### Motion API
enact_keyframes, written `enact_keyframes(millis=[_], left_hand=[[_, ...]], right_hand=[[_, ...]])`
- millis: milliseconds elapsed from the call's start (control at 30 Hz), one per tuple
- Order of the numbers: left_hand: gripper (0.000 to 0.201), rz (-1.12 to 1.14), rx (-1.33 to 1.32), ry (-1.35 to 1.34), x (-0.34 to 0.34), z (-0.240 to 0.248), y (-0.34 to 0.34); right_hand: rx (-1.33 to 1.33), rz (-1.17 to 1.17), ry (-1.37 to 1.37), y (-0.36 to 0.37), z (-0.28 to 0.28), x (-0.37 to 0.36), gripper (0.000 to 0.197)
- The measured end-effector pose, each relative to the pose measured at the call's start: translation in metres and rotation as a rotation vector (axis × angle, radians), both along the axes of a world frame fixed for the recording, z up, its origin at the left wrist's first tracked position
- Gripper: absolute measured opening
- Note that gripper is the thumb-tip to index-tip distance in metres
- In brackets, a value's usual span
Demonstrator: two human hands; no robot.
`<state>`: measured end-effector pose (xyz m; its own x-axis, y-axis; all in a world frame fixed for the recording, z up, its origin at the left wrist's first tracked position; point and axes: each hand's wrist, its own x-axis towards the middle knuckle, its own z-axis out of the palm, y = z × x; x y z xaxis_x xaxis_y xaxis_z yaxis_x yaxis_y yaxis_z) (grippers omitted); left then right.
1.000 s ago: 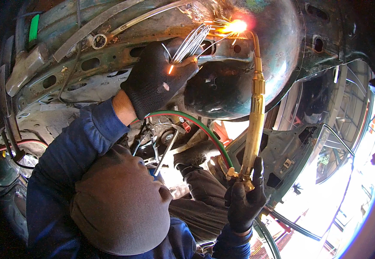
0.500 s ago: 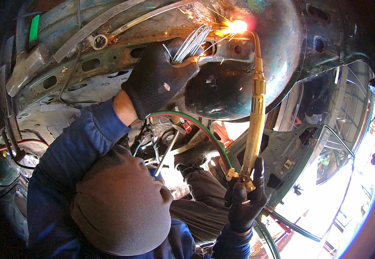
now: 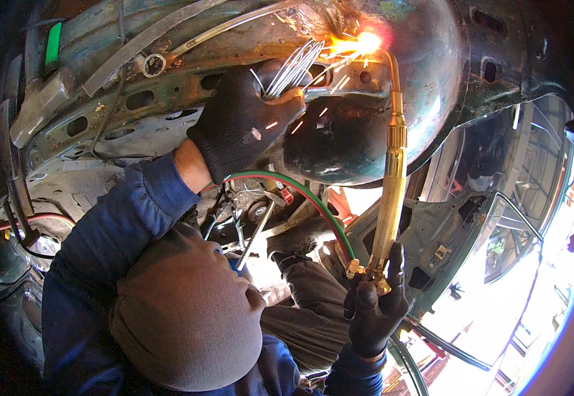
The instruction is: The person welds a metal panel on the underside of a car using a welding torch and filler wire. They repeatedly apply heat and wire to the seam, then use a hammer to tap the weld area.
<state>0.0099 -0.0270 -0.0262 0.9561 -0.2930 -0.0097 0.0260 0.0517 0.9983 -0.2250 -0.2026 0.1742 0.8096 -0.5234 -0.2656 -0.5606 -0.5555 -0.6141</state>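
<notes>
My left hand [image 3: 240, 122], in a black glove, grips a folded bundle of thin silvery wire [image 3: 293, 68]. One wire end reaches toward a bright flame [image 3: 367, 43]. Held nearly upright in my gloved right hand [image 3: 378, 310] is a brass gas torch [image 3: 390, 198], my fingers around its base and one finger stretched along it. Its bent tip stands at the flame, against a rusty car body panel [image 3: 287, 26] and beside a rounded dark green metal shell [image 3: 432, 79]. Glare hides the heated spot. Sparks fall past my left hand.
A red and green hose pair [image 3: 320, 204] curves to the torch base. At the left hang a hammer [image 3: 44, 105] and a ring-ended bar [image 3: 153, 65]. A rounded grey cloth-covered shape [image 3: 188, 310] lies between my arms. A loose metal panel [image 3: 438, 244] stands at the right.
The flame and torch tip have shifted slightly right. The sparks now fall lower, past my left hand. Both hands keep almost the same place and grip.
</notes>
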Motion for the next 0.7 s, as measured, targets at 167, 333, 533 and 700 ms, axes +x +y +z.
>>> enact_keyframes(millis=[167, 333, 533, 700], left_hand=[[0.034, 0.001, -0.059, 0.110, -0.001, -0.002, -0.003], [0.035, 0.008, -0.068, 0.090, 0.000, -0.002, -0.004], [0.032, 0.001, -0.052, 0.089, 0.002, -0.005, -0.004], [0.031, 0.017, -0.065, 0.059, 0.001, -0.011, -0.006]], right_hand=[[0.020, -0.001, 0.016, -0.002, 0.000, -0.002, 0.082], [0.097, -0.057, 0.012, 0.002, 0.001, 0.000, 0.082], [-0.003, -0.021, 0.056, -0.002, 0.002, -0.001, 0.083], [0.053, -0.068, 0.043, 0.002, 0.002, 0.005, 0.082]])
